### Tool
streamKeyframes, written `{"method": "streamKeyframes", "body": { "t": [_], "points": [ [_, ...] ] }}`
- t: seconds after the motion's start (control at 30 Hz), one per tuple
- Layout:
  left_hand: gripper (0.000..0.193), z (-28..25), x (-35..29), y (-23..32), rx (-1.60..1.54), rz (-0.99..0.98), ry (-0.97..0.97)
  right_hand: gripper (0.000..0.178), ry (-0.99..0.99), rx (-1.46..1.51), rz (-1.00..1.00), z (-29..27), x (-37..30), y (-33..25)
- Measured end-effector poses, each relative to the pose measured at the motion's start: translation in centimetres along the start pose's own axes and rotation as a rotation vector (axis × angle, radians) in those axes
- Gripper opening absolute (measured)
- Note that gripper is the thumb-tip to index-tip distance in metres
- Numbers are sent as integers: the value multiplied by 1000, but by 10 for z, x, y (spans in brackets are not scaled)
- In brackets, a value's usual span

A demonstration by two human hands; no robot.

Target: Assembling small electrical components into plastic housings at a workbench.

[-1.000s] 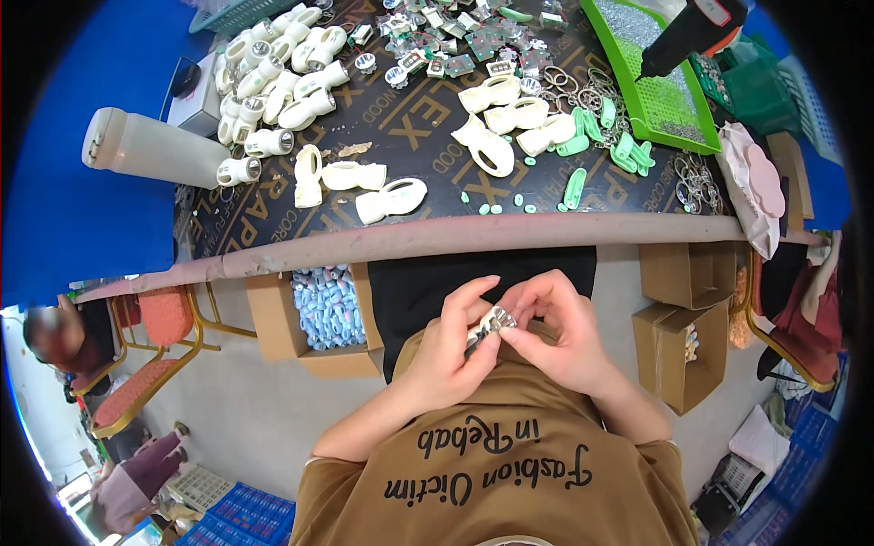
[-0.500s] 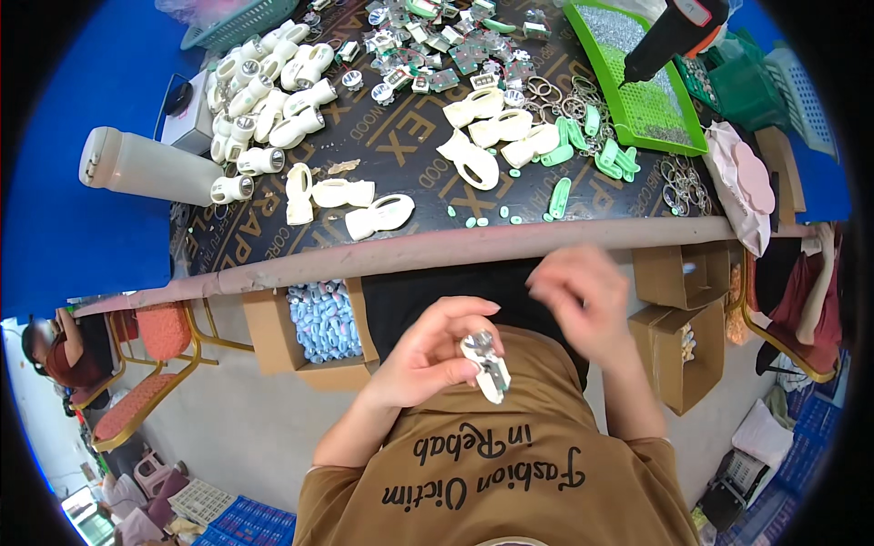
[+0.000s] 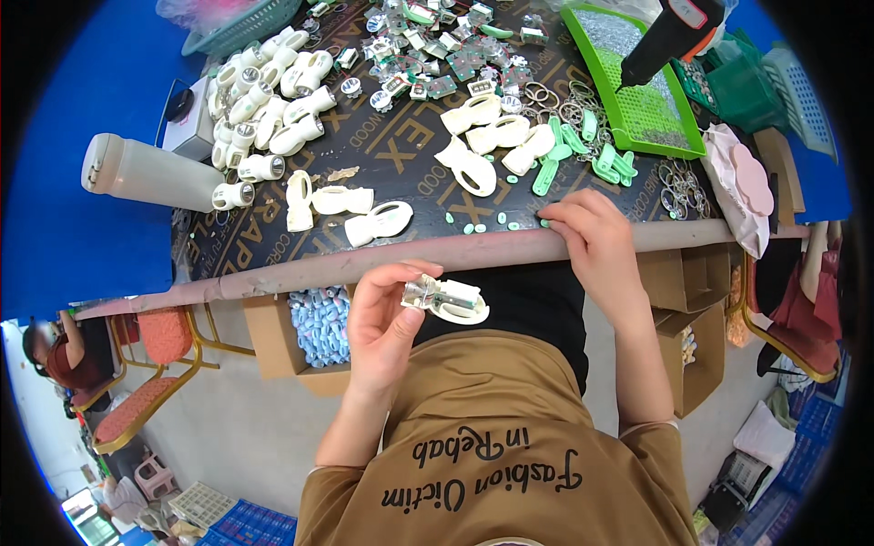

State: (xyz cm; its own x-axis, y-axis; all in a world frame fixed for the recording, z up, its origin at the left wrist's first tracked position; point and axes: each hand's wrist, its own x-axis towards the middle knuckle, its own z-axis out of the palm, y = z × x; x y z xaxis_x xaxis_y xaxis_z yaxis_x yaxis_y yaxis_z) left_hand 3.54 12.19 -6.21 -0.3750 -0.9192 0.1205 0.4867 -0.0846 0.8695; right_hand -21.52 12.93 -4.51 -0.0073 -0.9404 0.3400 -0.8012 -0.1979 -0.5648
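My left hand [image 3: 384,314] is closed around the clear lens end of a small white flashlight [image 3: 466,315], held in front of my lap below the table edge. Its shell is open on one side, showing a white block and a bit of green circuit board inside. My right hand [image 3: 596,241] rests at the table's front edge with its fingertips pinched on a small green oval button [image 3: 543,222]. Several more green oval buttons [image 3: 502,218] lie to its left. Beyond the fingers are green clip-like pieces [image 3: 546,176] and empty white shells [image 3: 473,173].
A pile of white flashlights [image 3: 264,100] sits at the left beside a white bottle [image 3: 150,173]. Circuit parts [image 3: 428,55] are heaped at the back. On the right are metal rings [image 3: 683,189], a bright green tray [image 3: 637,123] and a power screwdriver [image 3: 669,41].
My left hand has moved left and up, turning the flashlight sideways. From above my lap, my right hand has reached forward to the table edge, onto a green button.
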Motion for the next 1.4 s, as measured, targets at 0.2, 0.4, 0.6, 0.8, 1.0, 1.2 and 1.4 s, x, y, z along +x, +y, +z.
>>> {"method": "streamKeyframes", "body": {
  "t": [0.2, 0.4, 0.6, 0.8, 1.0, 1.2, 1.4],
  "points": [
    [29, 2, 4, 0, 37, 70, -7, 9, -101, 82, 3, -6, 13, 4],
    [33, 8, 9, 0, 100, 165, -51, 8, -212, 69, 76, -8, 19, -8],
    [33, 15, 17, -9, 226, 205, 5, 8, -262, 56, 38, -8, 20, -1],
    [28, 20, 28, -18, 450, 275, 71, 11, -172, 359, 58, -4, 19, -28],
    [25, 22, 36, -25, 642, 360, 115, 14, -62, 170, -175, 14, 22, -49],
    [25, 19, 35, -29, 657, 358, 136, 15, -72, -23, -193, 17, 20, -54],
    [25, 17, 36, -32, 736, 411, 131, 15, -90, -133, -193, 17, 19, -58]
  ]
}}
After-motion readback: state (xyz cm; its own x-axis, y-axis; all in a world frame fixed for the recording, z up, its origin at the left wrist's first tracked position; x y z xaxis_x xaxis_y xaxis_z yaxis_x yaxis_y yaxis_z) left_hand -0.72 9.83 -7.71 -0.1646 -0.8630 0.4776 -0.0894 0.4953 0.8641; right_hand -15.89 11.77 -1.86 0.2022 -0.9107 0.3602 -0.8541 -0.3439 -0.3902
